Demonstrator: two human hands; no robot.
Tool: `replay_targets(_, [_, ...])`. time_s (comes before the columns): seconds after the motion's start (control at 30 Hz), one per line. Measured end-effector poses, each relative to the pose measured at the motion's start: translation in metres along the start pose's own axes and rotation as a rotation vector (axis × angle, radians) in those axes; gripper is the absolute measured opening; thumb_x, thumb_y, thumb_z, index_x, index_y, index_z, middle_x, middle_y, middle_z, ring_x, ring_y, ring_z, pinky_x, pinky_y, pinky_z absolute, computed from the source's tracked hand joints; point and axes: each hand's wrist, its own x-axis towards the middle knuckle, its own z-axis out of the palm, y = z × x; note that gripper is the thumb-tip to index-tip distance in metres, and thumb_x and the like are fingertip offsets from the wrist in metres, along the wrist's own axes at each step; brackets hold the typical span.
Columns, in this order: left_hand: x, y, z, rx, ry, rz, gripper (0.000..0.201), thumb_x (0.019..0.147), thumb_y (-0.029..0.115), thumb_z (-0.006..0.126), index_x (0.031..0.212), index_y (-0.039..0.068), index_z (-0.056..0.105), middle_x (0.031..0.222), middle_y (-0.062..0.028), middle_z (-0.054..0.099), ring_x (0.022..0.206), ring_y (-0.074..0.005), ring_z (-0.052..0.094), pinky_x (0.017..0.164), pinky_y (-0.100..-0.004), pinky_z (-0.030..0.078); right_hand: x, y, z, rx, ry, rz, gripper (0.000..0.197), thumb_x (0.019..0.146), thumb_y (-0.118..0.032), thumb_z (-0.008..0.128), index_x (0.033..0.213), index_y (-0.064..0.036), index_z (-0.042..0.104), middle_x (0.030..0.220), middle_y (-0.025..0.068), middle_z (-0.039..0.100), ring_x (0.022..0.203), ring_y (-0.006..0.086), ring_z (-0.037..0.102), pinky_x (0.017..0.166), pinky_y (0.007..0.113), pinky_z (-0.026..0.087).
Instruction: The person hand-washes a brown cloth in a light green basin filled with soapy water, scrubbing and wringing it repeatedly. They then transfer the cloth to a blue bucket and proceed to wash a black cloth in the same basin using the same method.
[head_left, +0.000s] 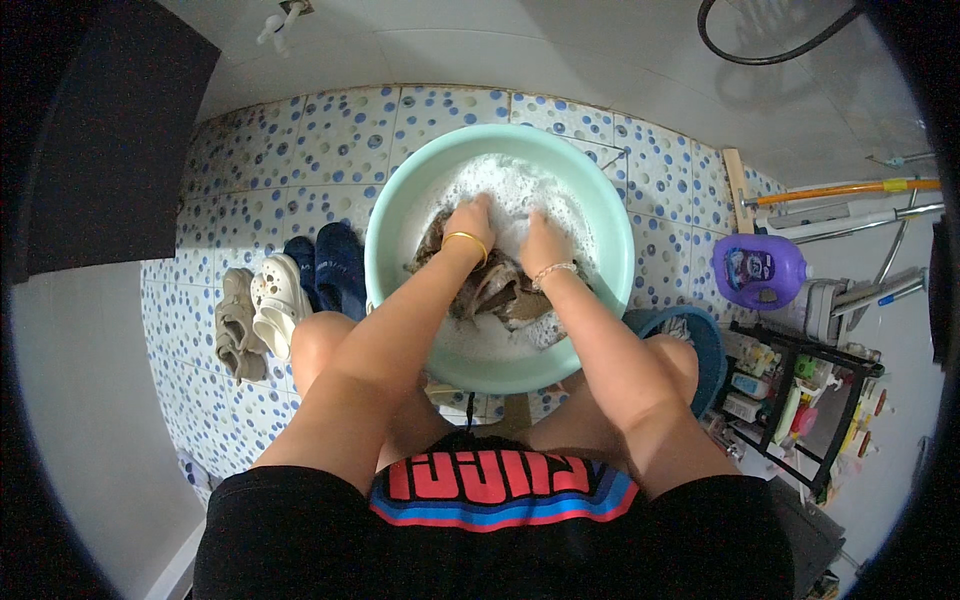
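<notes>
A round mint-green basin (617, 225) stands between my knees, filled with white suds (510, 175). In it lies a wet brown patterned cloth (510, 300), bunched up and partly under the foam. My left hand (470, 222), with a gold bangle at the wrist, is closed on the cloth at its upper left. Close beside it, my right hand (545, 243), wearing a beaded bracelet, is also closed on the cloth, knuckles up. Suds and wet fabric hide most of the fingertips of both hands.
Left of the basin are dark blue slippers (340, 268), cream clogs (279, 300) and beige shoes (236, 325). To the right stand a purple detergent jug (757, 272), a blue tub (710, 345) partly behind my knee, a black rack of bottles (800, 400), and several poles (840, 192).
</notes>
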Motion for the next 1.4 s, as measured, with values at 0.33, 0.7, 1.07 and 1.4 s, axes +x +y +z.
replay_targets(0.33, [-0.029, -0.016, -0.049, -0.740, -0.052, 0.101, 0.037, 0.075, 0.031, 0.062, 0.091, -0.003, 0.061, 0.079, -0.0108, 0.062, 0.072, -0.0200, 0.057, 0.070, -0.0312, 0.044, 0.010, 0.034, -0.028, 0.574, -0.167, -0.066, 0.040, 0.072, -0.023, 0.059, 0.101, 0.0042, 0.053, 0.099, 0.0197, 0.056, 0.093, 0.0300, 0.053, 0.081, 0.037, 0.041])
replay_targets(0.7, [-0.036, -0.019, -0.014, -1.747, 0.085, 0.116, 0.030, 0.087, 0.030, 0.044, 0.077, 0.004, 0.053, 0.068, -0.0061, 0.052, 0.061, -0.0141, 0.049, 0.059, -0.0258, 0.043, -0.073, -0.070, -0.052, 0.799, 0.408, -0.491, 0.014, 0.081, -0.021, 0.052, 0.081, -0.0067, 0.053, 0.070, 0.0150, 0.058, 0.060, 0.0284, 0.056, 0.055, 0.036, 0.044])
replay_targets(1.07, [-0.046, -0.007, -0.024, -1.301, 0.195, -0.068, 0.052, 0.084, 0.046, 0.043, 0.074, -0.003, 0.055, 0.070, -0.0096, 0.056, 0.058, -0.0203, 0.047, 0.059, -0.0354, 0.041, -0.102, -0.078, -0.049, 0.593, 0.712, -0.616, 0.029, 0.084, -0.022, 0.047, 0.066, 0.0002, 0.051, 0.061, 0.0211, 0.052, 0.056, 0.0380, 0.051, 0.051, 0.042, 0.040])
replay_targets(1.4, [-0.063, 0.015, -0.046, -1.534, 0.136, -0.138, 0.045, 0.087, 0.035, 0.041, 0.067, -0.003, 0.054, 0.065, -0.0088, 0.055, 0.058, -0.0219, 0.048, 0.054, -0.0368, 0.039, -0.098, -0.081, -0.057, 0.559, 0.716, -0.623, 0.032, 0.085, -0.023, 0.044, 0.063, -0.0006, 0.048, 0.060, 0.0204, 0.051, 0.057, 0.0371, 0.051, 0.051, 0.041, 0.040])
